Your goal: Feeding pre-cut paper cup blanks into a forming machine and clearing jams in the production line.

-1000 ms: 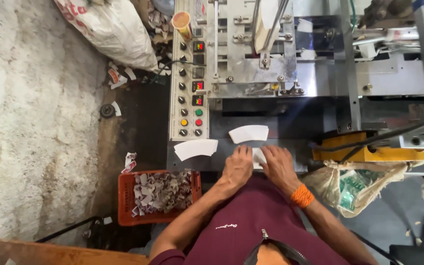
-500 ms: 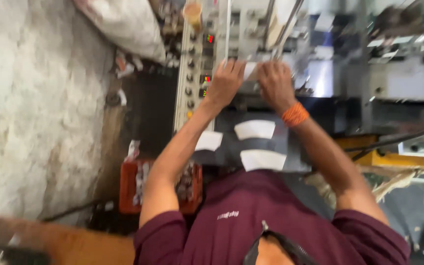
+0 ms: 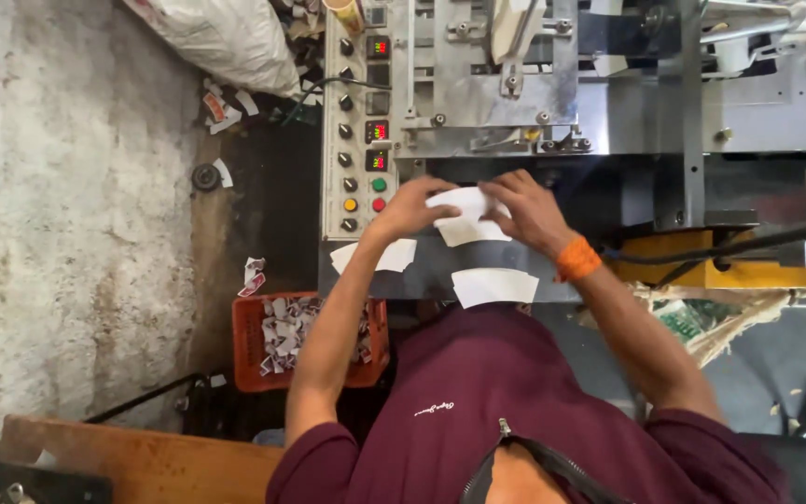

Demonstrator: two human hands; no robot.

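Observation:
Both my hands hold one white fan-shaped paper blank (image 3: 464,199) above the dark shelf (image 3: 431,275) of a grey metal machine (image 3: 552,89). My left hand (image 3: 409,207) grips its left end and my right hand (image 3: 526,207), with an orange band at the wrist, grips its right end. Right under it lies a stack of the same blanks (image 3: 470,231). Another blank (image 3: 494,287) rests at the shelf's near edge, and one more blank (image 3: 386,256) lies at the left, partly under my left forearm.
The machine's control panel (image 3: 366,121) with knobs, coloured buttons and small displays stands left of my hands. An orange crate (image 3: 252,359) of paper scraps sits on the floor below. A white sack (image 3: 226,37) lies far left, a wooden plank (image 3: 142,457) near left.
My hands were up at the machine half a second ago; they have come back down to the shelf and now hold a blank over the stack.

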